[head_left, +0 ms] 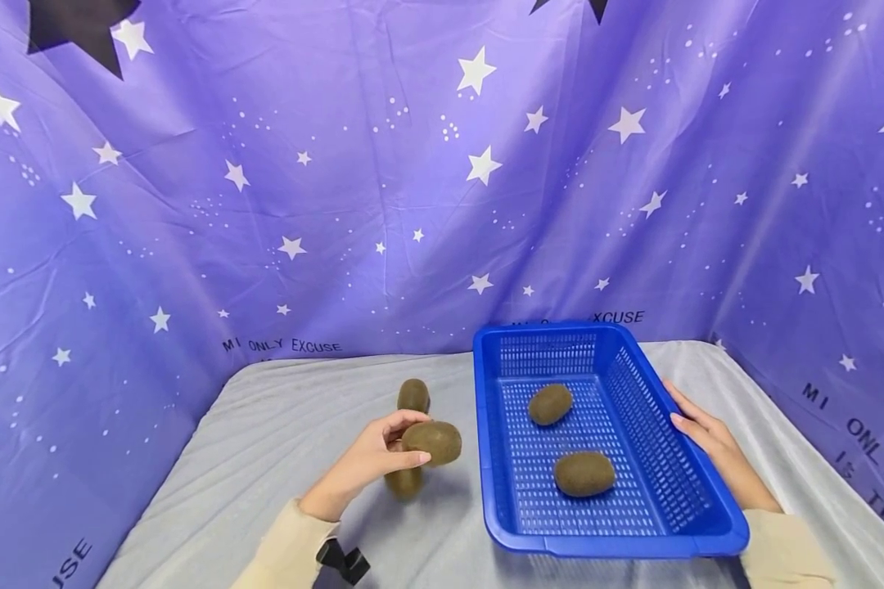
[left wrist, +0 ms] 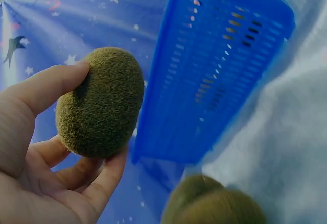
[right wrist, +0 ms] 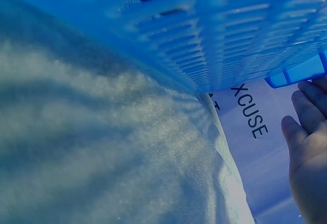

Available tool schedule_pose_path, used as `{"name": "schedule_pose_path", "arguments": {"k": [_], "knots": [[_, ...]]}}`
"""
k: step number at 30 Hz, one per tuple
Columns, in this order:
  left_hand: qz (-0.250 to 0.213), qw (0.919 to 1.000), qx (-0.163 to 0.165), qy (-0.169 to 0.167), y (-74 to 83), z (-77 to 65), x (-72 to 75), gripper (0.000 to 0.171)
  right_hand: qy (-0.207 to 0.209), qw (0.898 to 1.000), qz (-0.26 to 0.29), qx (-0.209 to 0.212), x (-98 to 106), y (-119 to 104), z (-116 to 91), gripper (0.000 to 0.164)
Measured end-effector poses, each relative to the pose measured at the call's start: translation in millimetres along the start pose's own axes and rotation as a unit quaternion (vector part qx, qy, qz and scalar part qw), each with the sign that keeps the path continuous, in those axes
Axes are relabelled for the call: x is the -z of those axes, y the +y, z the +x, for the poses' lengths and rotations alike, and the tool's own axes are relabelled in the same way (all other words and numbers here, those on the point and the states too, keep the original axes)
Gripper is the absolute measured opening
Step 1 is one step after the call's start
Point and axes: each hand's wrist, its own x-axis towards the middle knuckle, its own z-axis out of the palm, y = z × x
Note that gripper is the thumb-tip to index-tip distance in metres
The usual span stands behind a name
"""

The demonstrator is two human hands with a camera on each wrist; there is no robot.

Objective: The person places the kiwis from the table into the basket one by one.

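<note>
My left hand (head_left: 364, 454) holds a brown fuzzy kiwi (head_left: 432, 443) between thumb and fingers, raised left of the blue plastic basket (head_left: 486, 491). Behind the held fruit another kiwi (head_left: 413, 394) lies on the cloth, and a further kiwi (head_left: 405, 484) shows partly beneath it. Inside the basket lie two kiwis, a far kiwi (head_left: 550, 405) and a near kiwi (head_left: 585, 474). On the basket's right side my right hand (head_left: 722, 450) touches the rim with extended fingers. The right wrist view catches those fingers (right wrist: 308, 113) against the rim's underside.
A pale grey cloth (head_left: 287, 442) covers the table. Purple star-printed curtains (head_left: 383, 180) stand behind it and on both sides. A black strap (head_left: 343, 561) lies at my left wrist.
</note>
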Motion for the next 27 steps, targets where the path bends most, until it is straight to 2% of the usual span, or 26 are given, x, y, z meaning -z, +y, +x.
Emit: {"name": "schedule_pose_path", "arguments": {"k": [5,10,13,18,27], "knots": [[0.004,0.9999,-0.015,0.003,13.0,15.4,-13.2,0.045,-0.002,1.0,0.006,0.001,1,0,0,0.053],[-0.006,0.9996,-0.028,-0.002,18.6,30.0,-26.1,0.045,-0.008,1.0,0.013,0.002,0,1,0,0.052],[-0.007,0.9996,-0.027,-0.002,20.1,39.9,-31.5,0.045,-0.004,1.0,0.003,-0.001,0,1,0,0.052],[0.02,0.9994,-0.028,0.006,24.2,57.4,-36.5,0.044,0.019,0.999,-0.026,-0.006,-1,2,-1,0.052],[0.032,0.9994,-0.014,-0.002,30.9,80.2,-44.6,0.044,0.014,1.0,-0.001,-0.019,-1,0,-1,0.052]]}}
